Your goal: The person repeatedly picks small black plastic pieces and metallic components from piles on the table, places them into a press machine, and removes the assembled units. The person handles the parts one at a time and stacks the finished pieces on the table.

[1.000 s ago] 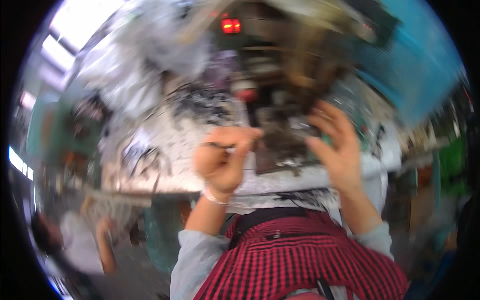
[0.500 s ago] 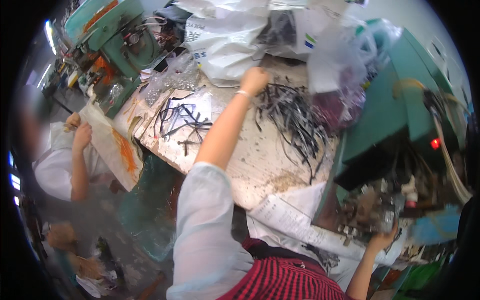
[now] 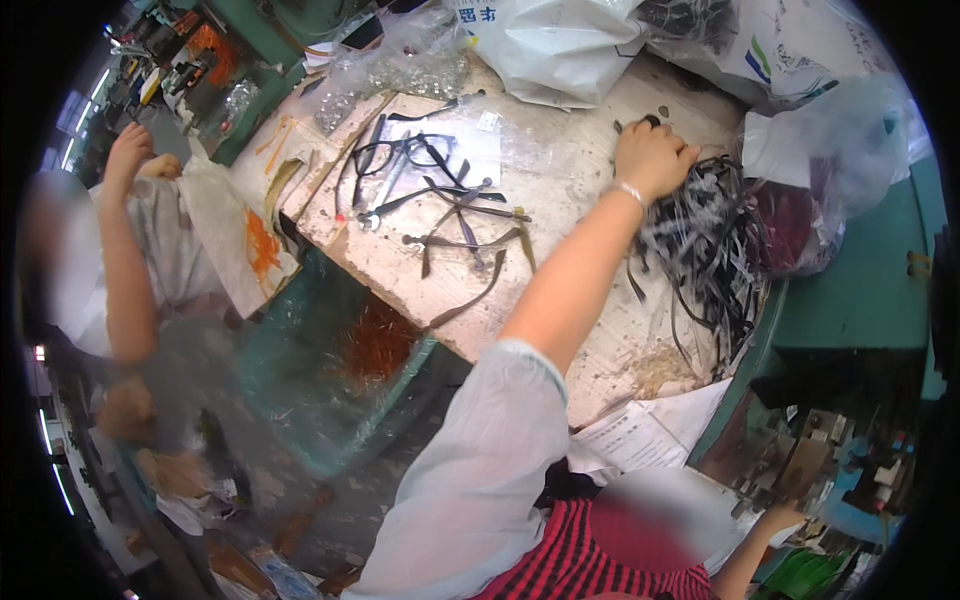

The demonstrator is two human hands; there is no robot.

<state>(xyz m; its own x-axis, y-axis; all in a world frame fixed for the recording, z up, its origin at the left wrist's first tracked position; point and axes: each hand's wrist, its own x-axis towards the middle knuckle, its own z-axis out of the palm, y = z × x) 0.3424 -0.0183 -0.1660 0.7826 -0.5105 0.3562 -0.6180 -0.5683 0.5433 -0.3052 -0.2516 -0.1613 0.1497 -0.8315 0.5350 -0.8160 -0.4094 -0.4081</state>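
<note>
Strips (image 3: 705, 250) lie heaped under my left hand (image 3: 652, 158), fingers curled gripping some; few sorted on counter (image 3: 560, 190); right hand (image 3: 782, 520) unclear.

bright, even light | fisheye-bent edges | lower left blurred

We are looking down at a worn, pale wooden table (image 3: 560, 200). Dark glasses frames (image 3: 400, 155) and loose glasses arms (image 3: 470, 240) are lying on it. A big pile of dark strips (image 3: 710, 250) is sitting on its right side. White plastic bags (image 3: 560, 45) are resting along its far edge.
</note>
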